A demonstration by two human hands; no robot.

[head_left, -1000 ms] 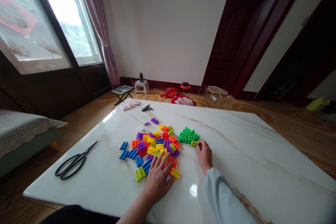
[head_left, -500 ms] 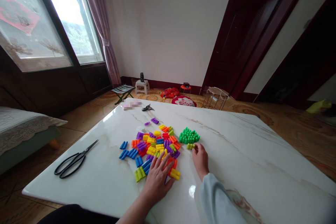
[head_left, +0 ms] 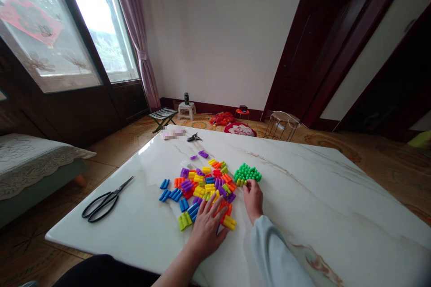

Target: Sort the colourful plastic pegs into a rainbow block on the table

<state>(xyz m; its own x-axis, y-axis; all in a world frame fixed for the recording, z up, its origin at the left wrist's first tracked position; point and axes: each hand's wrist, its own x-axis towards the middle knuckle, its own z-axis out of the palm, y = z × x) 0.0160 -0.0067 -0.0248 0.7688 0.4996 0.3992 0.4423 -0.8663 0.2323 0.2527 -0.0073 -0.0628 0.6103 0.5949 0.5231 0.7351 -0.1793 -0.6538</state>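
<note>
My left hand [head_left: 207, 226] rests with fingers spread over the near side of a loose pile of plastic building blocks [head_left: 198, 190]. These are ribbed, tube-like pieces in blue, purple, yellow, red and orange. A yellow block [head_left: 229, 222] pokes out beside its fingers. The fingers of my right hand [head_left: 253, 199] are closed on the right end of a yellow-green block [head_left: 240, 182]. That block lies against the near left edge of a tight cluster of green blocks [head_left: 248, 171]. My fingertips partly hide its end.
Black-handled scissors [head_left: 107, 200] lie on the left of the white marbled table [head_left: 323, 197]. Pliers [head_left: 194, 137] and a blurred pinkish item [head_left: 173, 133] sit near the far edge. Stools [head_left: 186, 110] stand on the floor beyond. A bed [head_left: 40, 161] is at the left.
My right hand has drawn the yellow-green block leftward along the near side of the green cluster, briefly away from it and back. My left hand stays on the pile. The view has turned slightly left.
</note>
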